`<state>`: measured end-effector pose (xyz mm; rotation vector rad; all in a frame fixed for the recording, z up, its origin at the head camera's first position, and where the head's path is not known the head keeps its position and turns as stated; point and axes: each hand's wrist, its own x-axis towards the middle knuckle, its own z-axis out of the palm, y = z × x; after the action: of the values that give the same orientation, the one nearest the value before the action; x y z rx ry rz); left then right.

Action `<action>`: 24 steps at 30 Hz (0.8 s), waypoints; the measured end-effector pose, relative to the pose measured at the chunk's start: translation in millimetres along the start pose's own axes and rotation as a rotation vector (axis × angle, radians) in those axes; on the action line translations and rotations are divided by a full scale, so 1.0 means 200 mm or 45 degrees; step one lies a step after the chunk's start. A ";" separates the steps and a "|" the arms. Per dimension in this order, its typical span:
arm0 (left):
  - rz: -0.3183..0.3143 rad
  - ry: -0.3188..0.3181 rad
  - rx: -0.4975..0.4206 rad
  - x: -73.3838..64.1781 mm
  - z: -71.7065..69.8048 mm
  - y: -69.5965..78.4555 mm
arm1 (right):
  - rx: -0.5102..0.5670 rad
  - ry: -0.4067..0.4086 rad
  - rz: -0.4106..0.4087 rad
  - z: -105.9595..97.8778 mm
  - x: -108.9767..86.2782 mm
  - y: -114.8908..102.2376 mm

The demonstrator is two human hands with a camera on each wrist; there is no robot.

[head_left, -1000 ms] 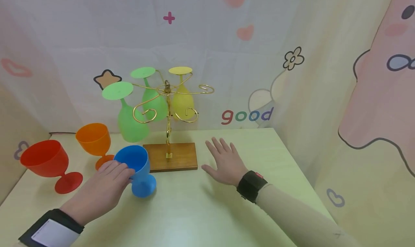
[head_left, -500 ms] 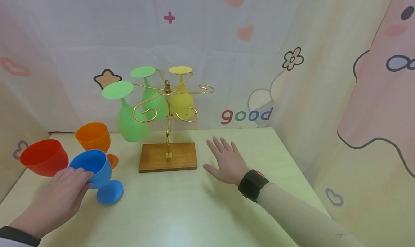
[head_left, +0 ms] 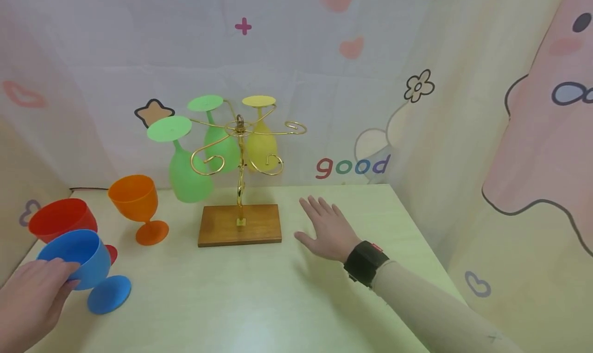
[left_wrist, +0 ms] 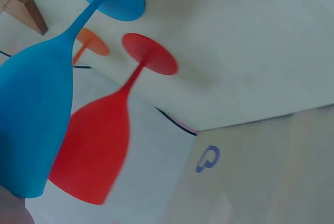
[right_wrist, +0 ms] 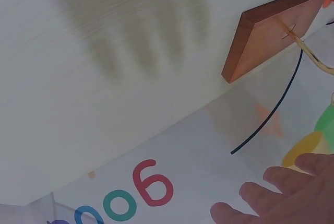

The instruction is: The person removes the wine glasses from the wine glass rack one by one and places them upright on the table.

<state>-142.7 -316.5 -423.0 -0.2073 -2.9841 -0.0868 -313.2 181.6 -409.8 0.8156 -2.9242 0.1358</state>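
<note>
My left hand (head_left: 34,296) grips the bowl of a blue goblet (head_left: 94,263) by its rim, at the front left of the table. In the left wrist view the blue goblet (left_wrist: 39,88) stands before a red goblet (left_wrist: 102,135). From the head view the blue bowl overlaps the red goblet (head_left: 65,216), hiding much of its lower part. An orange goblet (head_left: 134,196) stands behind them. My right hand (head_left: 329,229) hovers with fingers straight and spread, palm down, to the right of the rack's wooden base (head_left: 264,224), holding nothing.
A gold wire stand (head_left: 241,173) rises from the wooden base at mid-table. Two green goblets (head_left: 187,175) and a yellow goblet (head_left: 261,142) hang upside down from its arms. Patterned cloth (head_left: 296,49) closes off the back and sides of the table (head_left: 259,301).
My left hand has carried the blue goblet left and toward me, from beside the wooden base to in front of the red goblet. My right hand has barely shifted.
</note>
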 end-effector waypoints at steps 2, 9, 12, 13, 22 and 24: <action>-0.040 -0.015 0.043 -0.03 0.02 -0.05 | 0.008 -0.007 0.005 0.00 0.00 0.01; -0.045 0.172 0.113 -0.12 0.07 -0.14 | 0.037 -0.016 0.011 0.00 -0.01 0.03; -0.043 0.186 0.110 -0.13 0.07 -0.14 | 0.050 -0.003 0.009 -0.01 -0.01 0.04; -0.046 0.198 0.104 -0.13 0.07 -0.14 | 0.049 0.000 0.009 -0.01 -0.01 0.05; -0.036 0.388 0.103 -0.16 0.06 -0.08 | 0.050 0.005 0.005 0.00 -0.01 0.08; -0.032 0.400 0.099 -0.16 0.05 -0.07 | 0.050 0.005 0.008 -0.01 -0.02 0.08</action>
<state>-114.8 -333.6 -438.9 -0.1327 -2.6717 -0.0052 -318.8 197.4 -409.7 0.8107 -2.9293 0.1964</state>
